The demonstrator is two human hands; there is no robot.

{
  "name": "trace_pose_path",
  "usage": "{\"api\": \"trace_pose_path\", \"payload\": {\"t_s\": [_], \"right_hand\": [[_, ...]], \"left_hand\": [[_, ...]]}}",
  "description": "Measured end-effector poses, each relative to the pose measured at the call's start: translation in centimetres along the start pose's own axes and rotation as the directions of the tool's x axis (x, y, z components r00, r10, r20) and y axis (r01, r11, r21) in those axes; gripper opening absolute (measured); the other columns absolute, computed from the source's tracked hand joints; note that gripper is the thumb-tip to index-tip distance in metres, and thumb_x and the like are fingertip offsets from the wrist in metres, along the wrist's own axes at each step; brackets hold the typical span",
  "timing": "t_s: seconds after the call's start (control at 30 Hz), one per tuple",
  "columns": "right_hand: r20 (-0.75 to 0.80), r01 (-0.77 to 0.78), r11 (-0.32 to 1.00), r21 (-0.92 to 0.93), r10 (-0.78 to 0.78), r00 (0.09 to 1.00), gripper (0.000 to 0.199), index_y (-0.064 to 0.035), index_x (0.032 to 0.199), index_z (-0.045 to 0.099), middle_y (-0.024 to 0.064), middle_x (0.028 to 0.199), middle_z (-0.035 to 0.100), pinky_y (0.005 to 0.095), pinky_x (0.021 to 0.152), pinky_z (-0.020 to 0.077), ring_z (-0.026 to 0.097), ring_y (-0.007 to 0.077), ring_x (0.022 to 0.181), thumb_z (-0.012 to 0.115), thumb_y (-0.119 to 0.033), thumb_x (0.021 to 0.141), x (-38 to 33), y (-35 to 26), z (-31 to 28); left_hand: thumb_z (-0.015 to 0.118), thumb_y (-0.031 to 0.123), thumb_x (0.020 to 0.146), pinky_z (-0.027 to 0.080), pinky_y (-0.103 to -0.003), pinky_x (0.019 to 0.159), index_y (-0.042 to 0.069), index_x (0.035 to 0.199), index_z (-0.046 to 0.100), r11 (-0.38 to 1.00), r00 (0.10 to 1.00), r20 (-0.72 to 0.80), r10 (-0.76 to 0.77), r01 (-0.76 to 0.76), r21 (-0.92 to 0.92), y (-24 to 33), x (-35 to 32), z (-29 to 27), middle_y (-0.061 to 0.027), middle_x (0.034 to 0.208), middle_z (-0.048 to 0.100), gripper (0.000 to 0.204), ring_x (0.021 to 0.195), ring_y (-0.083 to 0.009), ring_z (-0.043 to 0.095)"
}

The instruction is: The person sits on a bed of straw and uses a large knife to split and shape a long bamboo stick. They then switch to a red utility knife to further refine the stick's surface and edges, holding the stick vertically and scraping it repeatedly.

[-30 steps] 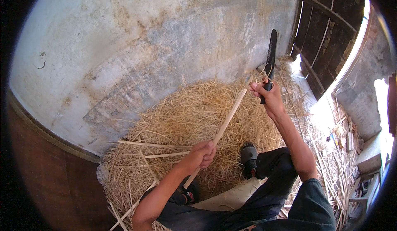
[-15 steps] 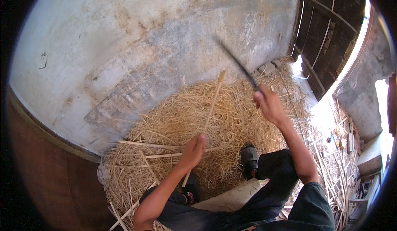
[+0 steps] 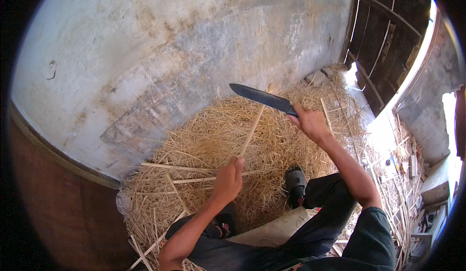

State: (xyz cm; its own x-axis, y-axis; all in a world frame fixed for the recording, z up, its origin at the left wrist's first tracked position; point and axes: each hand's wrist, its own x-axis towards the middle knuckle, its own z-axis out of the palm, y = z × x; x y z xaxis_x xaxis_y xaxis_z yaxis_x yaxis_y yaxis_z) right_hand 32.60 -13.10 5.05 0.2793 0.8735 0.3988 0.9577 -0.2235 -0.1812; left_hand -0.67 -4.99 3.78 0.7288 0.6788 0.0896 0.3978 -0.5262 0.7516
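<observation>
My left hand (image 3: pixel 228 179) is closed round the lower part of a thin, pale strip that looks like split bamboo (image 3: pixel 251 134), which slants up and away from me. The handle of a wide, dark-bladed knife (image 3: pixel 259 97) is gripped in my right hand (image 3: pixel 310 123). Its blade points left and crosses in front of the strip near the far end. Whether blade and strip touch, I cannot tell. A small pale blur shows at the strip's tip, beyond the blade.
Shavings (image 3: pixel 204 144) cover the floor round my feet. Several loose strips (image 3: pixel 179 167) lie left of my left hand. A stained wall (image 3: pixel 160 67) rises ahead, with a dark plank door (image 3: pixel 388 38) at far right. A pale sheet or board (image 3: pixel 276 229) lies between my legs.
The knife has come down from a raised, steep angle to lie across the strip's far part, its flat side now showing. My left hand has hardly moved.
</observation>
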Motion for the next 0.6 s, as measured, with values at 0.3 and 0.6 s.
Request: {"api": "trace_pose_path", "payload": {"t_s": [0.3, 0.6], "right_hand": [[-0.098, -0.223, 0.939, 0.260, 0.255, 0.962, 0.041, -0.0005, 0.112, 0.060, 0.0261, 0.072, 0.066, 0.0562, 0.063, 0.0520, 0.068, 0.0466, 0.070, 0.052, -0.040, 0.107, -0.8, 0.4, 0.0], [-0.072, -0.250, 0.786, 0.566, 0.349, 0.935, 0.044, -0.0006, 0.103, 0.064, 0.0180, 0.064, 0.058, 0.0457, 0.059, 0.0449, 0.059, 0.0359, 0.058, 0.052, -0.043, 0.107, -0.4, 1.5, 1.0]], "left_hand": [[0.033, 0.044, 0.114, 0.033, -0.041, 0.051, 0.001, 0.098, 0.059, 0.993, 0.997, 0.076, 0.018, -0.009, -0.114, 0.1, -0.4, -0.3, -0.0031, 0.058, 0.034, 0.053, 0.049, -0.0180, 0.034], [0.052, 0.042, 0.108, 0.048, -0.044, 0.068, -0.001, 0.126, 0.059, 0.988, 0.966, 0.216, -0.143, 0.129, 0.079, -2.1, 1.7, -1.6, -0.0118, 0.079, 0.060, 0.047, 0.068, -0.0268, 0.058]]}}
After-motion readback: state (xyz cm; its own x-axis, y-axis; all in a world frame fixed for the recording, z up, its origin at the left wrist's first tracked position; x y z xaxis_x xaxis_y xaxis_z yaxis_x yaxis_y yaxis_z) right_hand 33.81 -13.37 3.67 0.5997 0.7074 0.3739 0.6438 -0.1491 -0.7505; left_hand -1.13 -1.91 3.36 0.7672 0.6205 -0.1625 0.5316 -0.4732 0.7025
